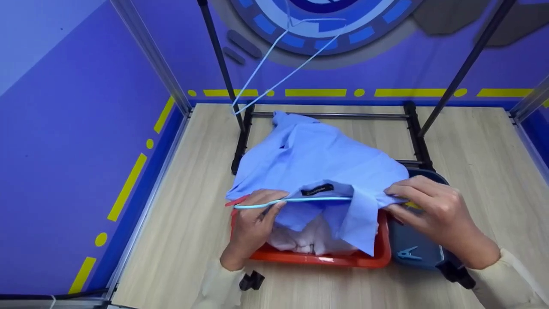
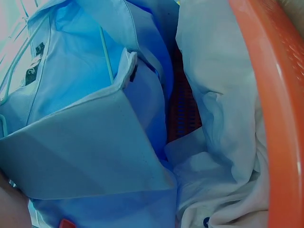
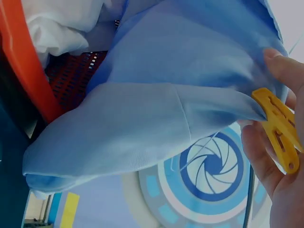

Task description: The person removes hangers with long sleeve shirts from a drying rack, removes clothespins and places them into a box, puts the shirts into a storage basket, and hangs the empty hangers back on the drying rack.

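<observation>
A light blue collared shirt (image 1: pixel 317 150) is spread above a red-orange basket (image 1: pixel 326 259). A pale blue wire clothes hanger (image 1: pixel 317 199) runs across its open collar. My left hand (image 1: pixel 253 219) grips the hanger's left part, its thumb beside the collar. A red clothespin (image 1: pixel 237 200) shows next to that hand. My right hand (image 1: pixel 429 204) pinches the shirt's right shoulder. In the right wrist view, a yellow clothespin (image 3: pixel 280 133) sits among the right hand's fingers, its tip at a shirt fold. Whether it is clipped on, I cannot tell. The hanger's right end is hidden.
White clothes (image 1: pixel 309 236) lie in the basket. A dark blue bin (image 1: pixel 414 238) beside it holds a light blue clothespin (image 1: pixel 408 253). Behind stands a black rack (image 1: pixel 418 146). Another wire hanger (image 1: pixel 296 66) hangs at the back. A purple wall (image 1: pixel 107 107) borders the left.
</observation>
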The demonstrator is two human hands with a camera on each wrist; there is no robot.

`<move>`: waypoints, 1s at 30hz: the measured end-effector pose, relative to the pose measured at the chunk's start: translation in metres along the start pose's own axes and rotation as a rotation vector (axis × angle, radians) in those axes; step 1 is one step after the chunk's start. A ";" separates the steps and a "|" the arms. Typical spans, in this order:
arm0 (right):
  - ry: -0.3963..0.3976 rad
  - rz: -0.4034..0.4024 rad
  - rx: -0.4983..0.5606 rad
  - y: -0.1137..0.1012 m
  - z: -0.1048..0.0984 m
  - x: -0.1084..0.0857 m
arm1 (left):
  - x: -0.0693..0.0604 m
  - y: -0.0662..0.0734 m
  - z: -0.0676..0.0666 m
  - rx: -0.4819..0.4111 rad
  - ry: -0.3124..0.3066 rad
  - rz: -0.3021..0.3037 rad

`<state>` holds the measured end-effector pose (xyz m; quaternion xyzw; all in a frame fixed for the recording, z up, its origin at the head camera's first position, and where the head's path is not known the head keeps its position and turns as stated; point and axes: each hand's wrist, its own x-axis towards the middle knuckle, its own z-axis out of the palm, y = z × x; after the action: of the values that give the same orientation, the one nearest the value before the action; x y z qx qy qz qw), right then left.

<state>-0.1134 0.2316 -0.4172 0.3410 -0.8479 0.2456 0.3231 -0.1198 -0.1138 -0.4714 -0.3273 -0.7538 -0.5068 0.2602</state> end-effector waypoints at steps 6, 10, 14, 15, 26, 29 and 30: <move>0.002 0.045 0.005 0.005 -0.009 -0.007 | 0.003 -0.002 0.000 0.010 0.022 0.007; -0.045 0.084 -0.019 0.007 -0.019 -0.011 | 0.002 -0.004 -0.002 0.032 0.041 0.010; -0.079 0.140 -0.057 0.008 -0.028 -0.016 | 0.000 -0.006 -0.004 0.031 0.033 -0.019; -0.080 0.151 -0.065 0.009 -0.029 -0.017 | 0.000 -0.007 -0.005 0.033 0.032 -0.027; -0.112 0.186 -0.070 0.010 -0.036 -0.021 | -0.001 -0.008 -0.007 0.038 0.020 -0.053; -0.098 0.188 -0.061 0.010 -0.035 -0.022 | -0.001 -0.008 -0.007 0.044 0.019 -0.048; -0.095 0.189 -0.058 0.010 -0.034 -0.022 | -0.001 -0.008 -0.007 0.046 0.018 -0.050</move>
<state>-0.0959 0.2694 -0.4118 0.2613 -0.8975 0.2339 0.2676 -0.1247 -0.1225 -0.4744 -0.2980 -0.7708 -0.4987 0.2617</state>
